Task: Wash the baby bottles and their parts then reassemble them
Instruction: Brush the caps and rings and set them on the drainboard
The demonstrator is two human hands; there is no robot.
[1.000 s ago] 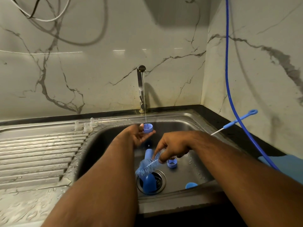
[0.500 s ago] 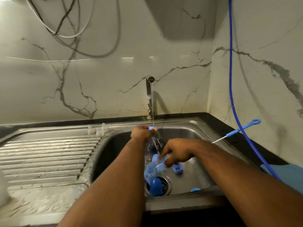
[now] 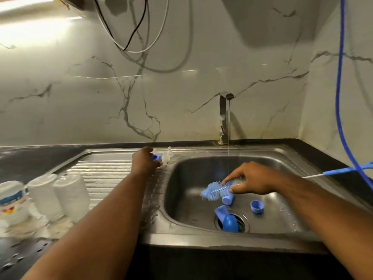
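Observation:
My left hand (image 3: 143,162) holds a small blue bottle ring (image 3: 156,158) over the draining board, beside clear teats (image 3: 167,155) standing at the sink's back rim. My right hand (image 3: 249,179) grips a blue bottle brush (image 3: 215,191) above the steel sink basin (image 3: 187,199). In the basin lie a blue ring (image 3: 256,207), a blue cap (image 3: 228,199) under the brush, and a blue cap (image 3: 227,219) on the drain. Clear bottles (image 3: 58,197) stand upside down on the board at the left.
A thin stream runs from the tap (image 3: 224,118) at the back of the sink. A thin blue-handled brush (image 3: 339,170) lies on the dark counter at the right, and a blue hose (image 3: 340,98) hangs down the right wall. Cables hang at the top.
My left hand has carried the blue ring from under the running water leftward to the draining board by the teats. My right hand keeps the brush over the basin. The camera has turned left.

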